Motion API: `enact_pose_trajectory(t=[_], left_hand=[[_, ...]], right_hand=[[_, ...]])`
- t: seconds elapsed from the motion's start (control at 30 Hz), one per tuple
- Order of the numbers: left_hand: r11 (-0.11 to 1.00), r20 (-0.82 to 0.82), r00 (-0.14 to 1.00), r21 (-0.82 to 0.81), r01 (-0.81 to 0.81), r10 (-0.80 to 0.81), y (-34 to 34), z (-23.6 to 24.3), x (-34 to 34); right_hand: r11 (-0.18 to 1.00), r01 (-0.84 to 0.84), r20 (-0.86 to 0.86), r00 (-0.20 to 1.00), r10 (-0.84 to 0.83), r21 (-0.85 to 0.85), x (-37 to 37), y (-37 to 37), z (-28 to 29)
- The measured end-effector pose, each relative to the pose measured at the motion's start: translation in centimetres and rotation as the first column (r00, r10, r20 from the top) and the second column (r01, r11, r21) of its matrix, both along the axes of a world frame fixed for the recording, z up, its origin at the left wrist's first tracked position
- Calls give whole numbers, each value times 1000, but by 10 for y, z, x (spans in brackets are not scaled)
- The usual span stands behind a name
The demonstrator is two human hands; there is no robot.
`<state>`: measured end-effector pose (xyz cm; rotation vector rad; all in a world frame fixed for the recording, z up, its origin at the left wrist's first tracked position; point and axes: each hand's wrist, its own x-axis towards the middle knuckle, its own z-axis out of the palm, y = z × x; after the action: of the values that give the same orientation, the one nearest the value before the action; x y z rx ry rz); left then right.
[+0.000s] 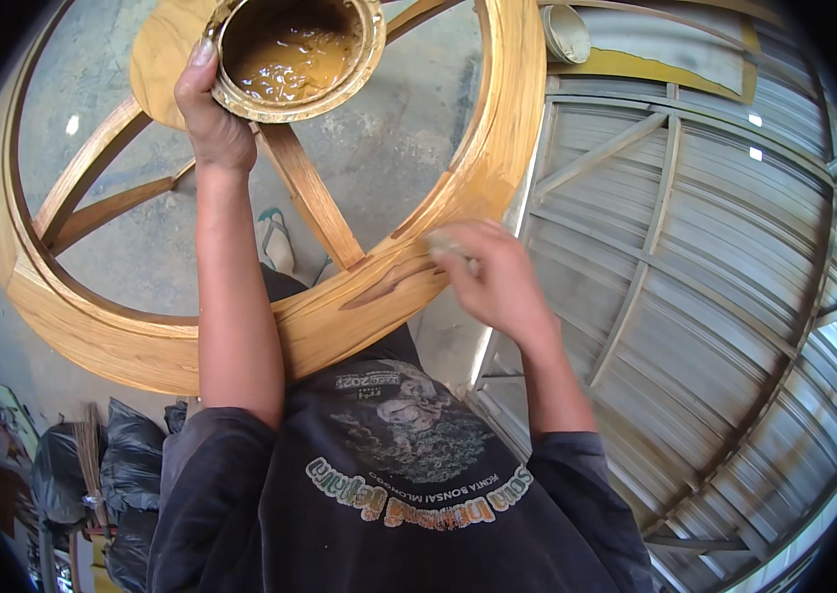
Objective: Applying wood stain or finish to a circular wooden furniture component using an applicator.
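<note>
Wooden ring (102, 336) during surface work, seen from above. We find it in front of the person's body, its spokes (309, 193) running toward a round wooden disc (156, 59). The left hand (220, 133) is wrapped about the side of a can (302, 109), thumb at the rim, with wet ochre paste (290, 74) inside. The right hand (492, 277), blurred, is loosely curled at the ring's near right edge; we cannot tell whether it grips anything. On the ring's right we note a smooth, deeper-orange patch, which we judge to be coated; dark streaks nearby and the paler near-left arc appear to remain. The left forearm crosses the ring and hides part of it, while the can covers part of the disc. Around these we see a sandalled foot (277, 242), a ribbed metal panel (715, 247), a pale tub (567, 35) and black bags (132, 445).
</note>
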<state>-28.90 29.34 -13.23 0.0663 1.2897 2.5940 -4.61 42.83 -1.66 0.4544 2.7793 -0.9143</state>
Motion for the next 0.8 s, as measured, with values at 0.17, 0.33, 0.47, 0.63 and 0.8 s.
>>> enact_pose_trajectory(t=[0.17, 0.33, 0.47, 0.63, 0.8], left_hand=[[985, 123, 981, 62, -160, 152, -16, 10, 11], [971, 161, 959, -71, -226, 235, -87, 21, 67], [914, 212, 972, 405, 3, -97, -169, -16, 134], [992, 167, 981, -52, 113, -103, -156, 15, 162], [984, 136, 982, -102, 145, -131, -159, 3, 158]], right_hand=[[609, 663, 31, 687, -726, -436, 74, 31, -26], [910, 357, -417, 875, -246, 211, 78, 27, -38], [873, 302, -441, 890, -113, 384, 61, 16, -57], [819, 359, -418, 894, -164, 447, 52, 7, -72], [784, 397, -425, 885, -190, 478, 40, 3, -75]])
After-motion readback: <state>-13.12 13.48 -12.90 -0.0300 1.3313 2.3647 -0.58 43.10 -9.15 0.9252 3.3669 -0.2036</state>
